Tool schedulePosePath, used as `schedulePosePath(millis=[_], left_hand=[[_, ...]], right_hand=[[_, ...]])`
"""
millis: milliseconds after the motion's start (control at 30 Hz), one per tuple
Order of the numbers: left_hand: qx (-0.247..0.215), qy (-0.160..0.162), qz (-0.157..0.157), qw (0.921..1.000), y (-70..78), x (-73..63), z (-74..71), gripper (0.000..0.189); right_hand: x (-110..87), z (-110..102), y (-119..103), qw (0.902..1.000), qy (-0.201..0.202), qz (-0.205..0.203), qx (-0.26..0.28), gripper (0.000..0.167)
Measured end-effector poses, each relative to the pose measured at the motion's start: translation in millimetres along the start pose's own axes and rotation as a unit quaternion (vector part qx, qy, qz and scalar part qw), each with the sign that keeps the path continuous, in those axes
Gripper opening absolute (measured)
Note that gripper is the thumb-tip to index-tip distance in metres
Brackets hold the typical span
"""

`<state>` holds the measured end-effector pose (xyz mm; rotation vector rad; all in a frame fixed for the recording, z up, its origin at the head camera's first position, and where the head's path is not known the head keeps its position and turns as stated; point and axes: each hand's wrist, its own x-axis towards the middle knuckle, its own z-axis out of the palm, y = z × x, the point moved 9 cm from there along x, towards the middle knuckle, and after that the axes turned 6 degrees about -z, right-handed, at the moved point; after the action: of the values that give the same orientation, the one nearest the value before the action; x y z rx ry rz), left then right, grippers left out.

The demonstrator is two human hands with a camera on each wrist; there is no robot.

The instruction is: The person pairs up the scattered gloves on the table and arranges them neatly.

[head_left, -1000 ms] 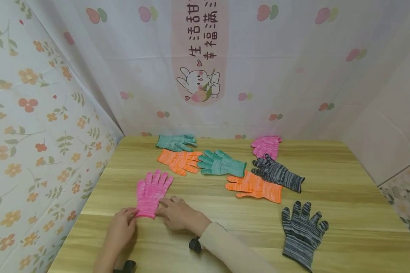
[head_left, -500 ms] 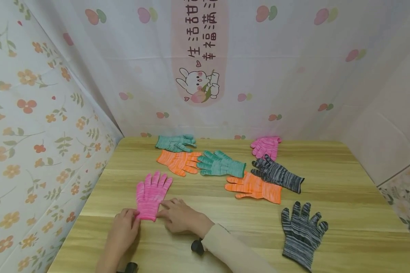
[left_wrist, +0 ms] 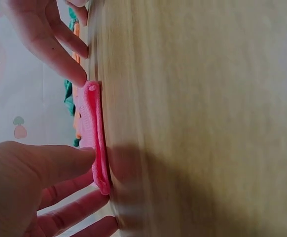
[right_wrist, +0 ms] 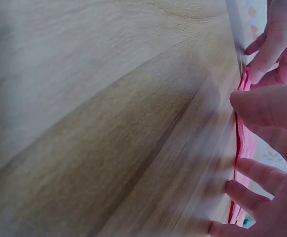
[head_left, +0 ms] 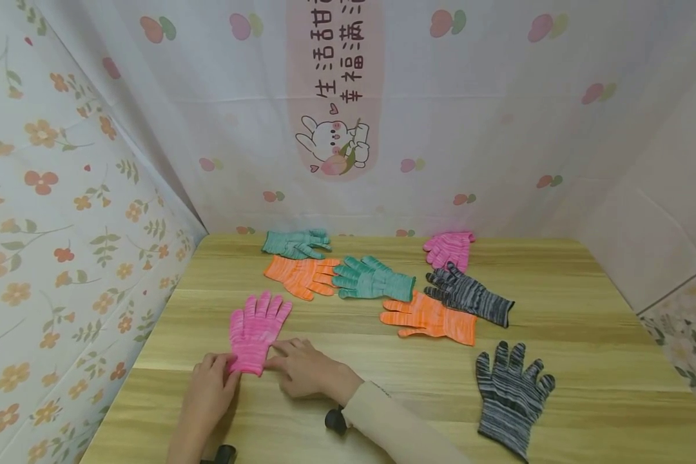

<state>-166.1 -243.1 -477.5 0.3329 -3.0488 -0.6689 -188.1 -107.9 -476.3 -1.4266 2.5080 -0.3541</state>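
A pink knitted glove lies flat on the table, its fingers pointing away and its cuff towards me. At the cuff's left corner, my left hand pinches the knit between thumb and fingers; the left wrist view shows the thumb on the cuff opening. My right hand rests along the glove's right edge with fingers spread and fairly straight. In the right wrist view its fingertips touch the table and the glove's edge.
Behind lie two green gloves, two orange gloves, a second pink glove and a grey-black glove, some overlapping. Another grey-black glove lies at the right front. Patterned cloths border the table.
The pink glove has slid slightly towards me, with both hands staying at its cuff end. The other gloves lie as before; the head view has shifted a little.
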Motion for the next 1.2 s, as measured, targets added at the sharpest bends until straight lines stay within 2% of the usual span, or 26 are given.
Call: schedulePosePath(millis=[133, 267, 367, 467, 667, 933, 1033, 1200], left_hand=[[0.002, 0.006, -0.004, 1.0000, -0.3, 0.1, 0.2, 0.029], [0.003, 0.012, -0.007, 0.9999, -1.4, -0.2, 0.3, 0.030], [0.000, 0.014, -0.008, 0.9999, -2.2, -0.5, 0.1, 0.031], [0.002, 0.016, -0.006, 0.9998, -1.9, -0.4, -0.4, 0.031], [0.009, 0.018, -0.005, 0.9998, -0.1, 0.5, -0.2, 0.031], [0.005, 0.020, 0.003, 0.9998, 0.6, -1.6, -1.4, 0.033], [0.009, 0.018, 0.003, 0.9998, 0.4, -1.5, -1.2, 0.033], [0.014, 0.009, 0.002, 0.9999, 1.2, -1.4, 0.4, 0.033]], right_hand=[[-0.5, 1, 2, 0.9999, -0.008, -0.010, 0.011, 0.050], [-5.5, -1, 11, 0.9973, -0.007, -0.005, 0.073, 0.047], [-13.5, -7, 24, 0.9918, 0.018, 0.010, 0.126, 0.043], [-24.7, -17, 41, 0.9862, 0.058, 0.020, 0.154, 0.040], [-60.5, -42, 94, 0.9696, 0.139, 0.071, 0.188, 0.032], [-119.9, -73, 176, 0.9322, 0.234, 0.166, 0.221, 0.027], [-141.2, -79, 200, 0.9218, 0.250, 0.205, 0.214, 0.026], [-172.8, -84, 233, 0.9110, 0.259, 0.262, 0.186, 0.027]])
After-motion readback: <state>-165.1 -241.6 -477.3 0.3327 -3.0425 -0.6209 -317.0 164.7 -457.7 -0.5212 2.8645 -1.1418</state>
